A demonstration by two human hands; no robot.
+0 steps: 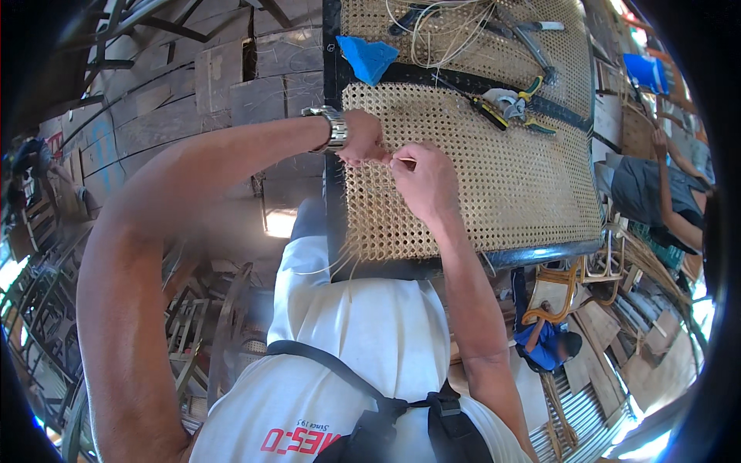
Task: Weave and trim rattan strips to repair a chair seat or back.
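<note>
A woven cane panel [525, 185] in a dark frame [333, 224] lies in front of me, with loose strand ends along its left and near edges. My left hand [361, 139], below a metal wristwatch, reaches over the panel's left edge with its fingers closed. What it pinches is too small to make out. Right beside it, my right hand [426, 181] is closed in a pinch on a thin, pale cane strand [404, 160]. The fingertips of both hands nearly meet just above the weave.
On the panel lie a blue scrap [369, 60], pruning shears [515, 102], a yellow-black screwdriver [491, 114], a hammer [529, 45] and coiled cane strands [444, 35]. People are at the right, near a blue bucket [645, 73]. Chair frames [193, 332] crowd the left.
</note>
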